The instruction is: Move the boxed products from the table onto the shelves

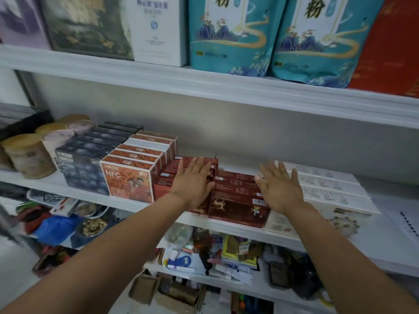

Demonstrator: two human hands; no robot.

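Forearms: two bare forearms (102, 257) reach up from the bottom edge toward the white middle shelf (74, 192).
Left hand: the left hand (192, 181) lies palm down, fingers straight and close together, flat on top of the left stack of dark red cardboard boxes (162, 188).
Right hand: the right hand (280, 188) is palm down with fingers straight and slightly spread. It sits over the seam between the right row of dark red cardboard boxes (235, 200) and the flat white cardboard boxes (328, 186). Whether it presses on them cannot be told.
Boxed products: both dark red groups stand side by side at the front of the middle shelf, between the two hands and under them. The left stack is taller than the right row.
Left neighbours: orange printed boxes marked NFC (129, 177) touch the left stack, then dark blue boxes (84, 166), then round lidded tubs (27, 155).
Upper shelf: teal printed pouches (231, 35) stand upright.
Lower shelf: mixed small packets, blurred.
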